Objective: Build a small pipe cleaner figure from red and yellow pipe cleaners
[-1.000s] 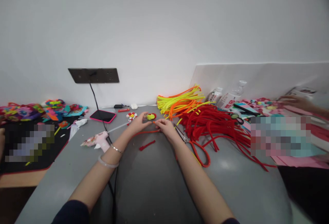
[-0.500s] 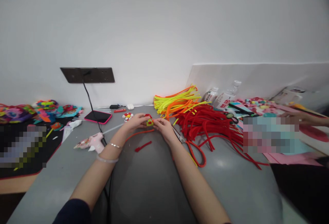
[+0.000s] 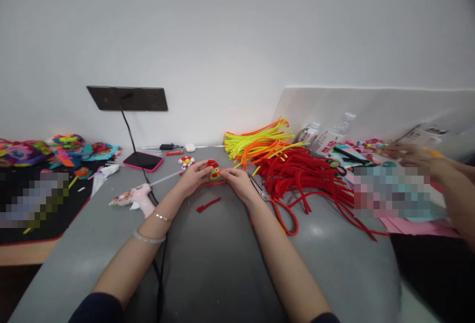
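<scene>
A short red piece is seen lying on the grey table, nearest the viewer. Just beyond it, a small red and yellow pipe-cleaner figure is pinched between the left hand and the right hand. Further back, red pipe cleaners are heaped to the right, with yellow ones behind.

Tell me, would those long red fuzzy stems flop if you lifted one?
Probably bendy yet shape-holding: the red stems lie in curves and loops on the grey table. They look thin, so likely light. The fuzzy surface suggests they would not slip.
</scene>
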`<act>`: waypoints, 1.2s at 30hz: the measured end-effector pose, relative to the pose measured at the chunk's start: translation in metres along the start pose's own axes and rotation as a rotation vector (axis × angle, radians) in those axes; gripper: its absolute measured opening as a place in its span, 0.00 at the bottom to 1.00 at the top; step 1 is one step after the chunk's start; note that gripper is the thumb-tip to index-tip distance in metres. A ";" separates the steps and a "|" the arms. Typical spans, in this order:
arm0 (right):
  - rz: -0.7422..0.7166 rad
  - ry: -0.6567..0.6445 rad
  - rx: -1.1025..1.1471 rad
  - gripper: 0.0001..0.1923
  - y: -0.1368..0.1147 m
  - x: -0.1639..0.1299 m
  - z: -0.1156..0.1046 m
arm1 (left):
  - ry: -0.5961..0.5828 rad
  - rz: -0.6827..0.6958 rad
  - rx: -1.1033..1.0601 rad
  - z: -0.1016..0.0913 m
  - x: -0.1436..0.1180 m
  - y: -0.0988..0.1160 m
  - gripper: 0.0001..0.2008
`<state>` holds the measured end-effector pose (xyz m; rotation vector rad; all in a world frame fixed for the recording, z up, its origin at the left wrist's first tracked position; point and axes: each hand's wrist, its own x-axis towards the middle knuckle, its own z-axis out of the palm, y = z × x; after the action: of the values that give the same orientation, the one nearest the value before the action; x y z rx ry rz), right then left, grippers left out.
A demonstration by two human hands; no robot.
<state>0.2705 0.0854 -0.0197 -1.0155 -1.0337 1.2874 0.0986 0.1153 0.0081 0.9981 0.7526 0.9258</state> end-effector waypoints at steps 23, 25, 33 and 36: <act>-0.022 0.018 -0.162 0.12 -0.015 -0.007 0.000 | 0.062 0.168 0.191 -0.006 0.005 -0.005 0.23; -0.012 0.053 -0.130 0.13 -0.015 -0.006 0.001 | 0.092 0.290 0.316 -0.009 0.009 -0.008 0.24; 0.090 0.050 -0.004 0.18 -0.013 -0.008 0.003 | 0.031 0.373 0.621 -0.015 0.013 -0.018 0.26; 0.081 0.046 -0.003 0.19 -0.015 -0.009 0.002 | 0.104 0.438 0.787 -0.012 0.003 -0.007 0.28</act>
<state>0.2722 0.0758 -0.0052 -1.0945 -0.9681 1.3226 0.0913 0.1202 -0.0032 1.8692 1.0407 1.0804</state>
